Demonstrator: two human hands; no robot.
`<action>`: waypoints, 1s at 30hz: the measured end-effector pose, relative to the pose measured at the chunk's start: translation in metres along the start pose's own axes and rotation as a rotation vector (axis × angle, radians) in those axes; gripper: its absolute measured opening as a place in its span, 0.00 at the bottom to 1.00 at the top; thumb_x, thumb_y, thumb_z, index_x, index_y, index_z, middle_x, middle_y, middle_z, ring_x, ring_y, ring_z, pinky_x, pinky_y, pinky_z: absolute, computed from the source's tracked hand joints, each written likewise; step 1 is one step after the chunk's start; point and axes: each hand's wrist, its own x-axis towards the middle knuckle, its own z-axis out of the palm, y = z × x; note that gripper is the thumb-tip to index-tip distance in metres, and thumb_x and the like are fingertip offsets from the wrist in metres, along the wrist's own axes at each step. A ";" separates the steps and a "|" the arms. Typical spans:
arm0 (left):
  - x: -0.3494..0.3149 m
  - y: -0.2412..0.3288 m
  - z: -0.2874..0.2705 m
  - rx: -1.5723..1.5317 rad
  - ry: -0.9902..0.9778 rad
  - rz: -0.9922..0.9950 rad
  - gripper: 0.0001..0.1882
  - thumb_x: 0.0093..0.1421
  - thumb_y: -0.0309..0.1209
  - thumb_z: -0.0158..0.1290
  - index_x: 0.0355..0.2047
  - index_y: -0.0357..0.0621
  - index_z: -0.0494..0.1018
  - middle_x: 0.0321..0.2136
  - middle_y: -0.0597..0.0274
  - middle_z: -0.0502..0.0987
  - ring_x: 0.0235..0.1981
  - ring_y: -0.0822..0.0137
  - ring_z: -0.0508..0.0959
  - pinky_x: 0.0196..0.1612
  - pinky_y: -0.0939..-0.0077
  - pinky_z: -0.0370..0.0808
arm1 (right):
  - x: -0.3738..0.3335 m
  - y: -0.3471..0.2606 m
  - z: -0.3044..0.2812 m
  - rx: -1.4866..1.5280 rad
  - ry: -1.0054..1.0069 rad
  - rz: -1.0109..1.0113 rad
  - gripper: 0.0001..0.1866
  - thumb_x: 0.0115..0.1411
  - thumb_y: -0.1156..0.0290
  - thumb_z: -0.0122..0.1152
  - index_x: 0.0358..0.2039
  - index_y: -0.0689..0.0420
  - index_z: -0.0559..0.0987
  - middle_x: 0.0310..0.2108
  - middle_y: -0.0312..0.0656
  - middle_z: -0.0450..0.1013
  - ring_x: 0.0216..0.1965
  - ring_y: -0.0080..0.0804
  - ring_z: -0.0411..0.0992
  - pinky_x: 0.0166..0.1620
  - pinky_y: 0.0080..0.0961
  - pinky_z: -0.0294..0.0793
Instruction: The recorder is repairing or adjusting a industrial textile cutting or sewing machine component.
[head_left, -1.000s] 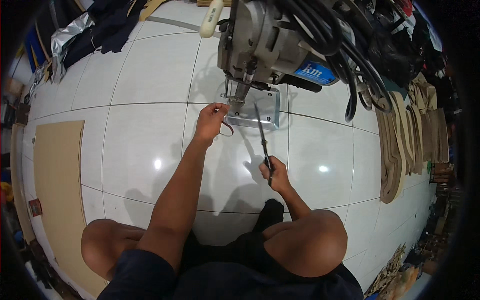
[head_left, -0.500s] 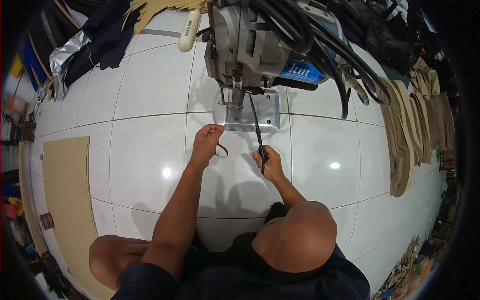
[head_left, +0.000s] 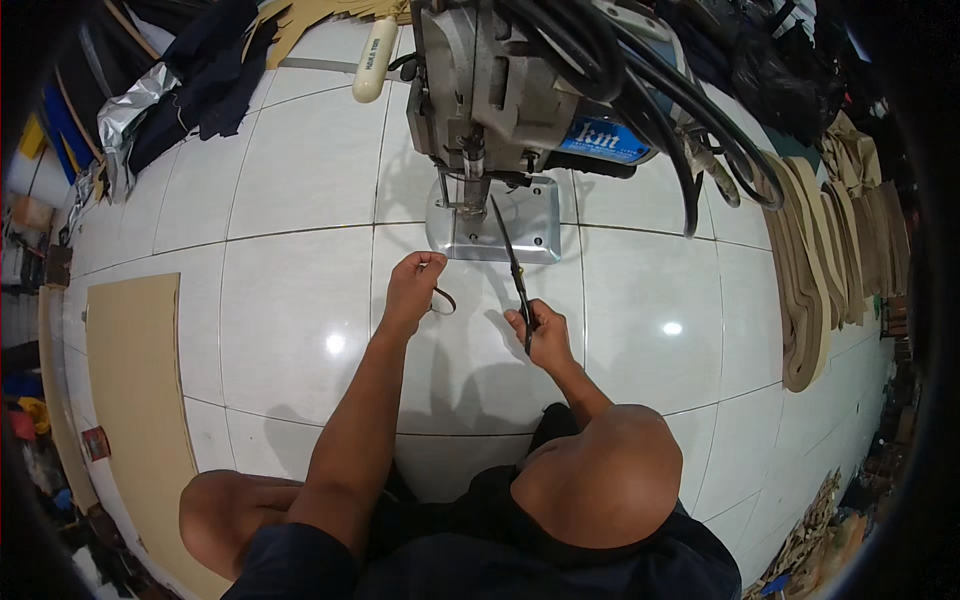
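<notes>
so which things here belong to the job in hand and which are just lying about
In use:
scissors, in the right hand
strip, in the left hand
machine, probably, just ahead

Lying about, it seems:
tan sheet
brown stack
dark cloth

I see a floor of glossy white tiles [head_left: 290, 280] with dark joints, and a grey motorised machine [head_left: 490, 80] standing on it by a metal base plate [head_left: 535, 225]. A flat tan sheet [head_left: 135, 370] lies to the machine's lower left; layered tan and brown pieces [head_left: 805, 270] lie to its right, dark cloth [head_left: 225, 75] to its left, and I make out loose scraps [head_left: 815, 525] well to its lower right.
</notes>
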 end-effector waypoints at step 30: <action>0.010 0.036 -0.087 -1.127 0.005 0.299 0.05 0.62 0.34 0.53 0.35 0.49 0.71 0.16 0.75 0.62 0.11 0.78 0.56 0.16 0.82 0.53 | -0.147 0.129 -0.211 -0.587 0.178 0.490 0.15 0.46 0.71 0.68 0.33 0.64 0.76 0.30 0.51 0.76 0.34 0.46 0.76 0.39 0.36 0.75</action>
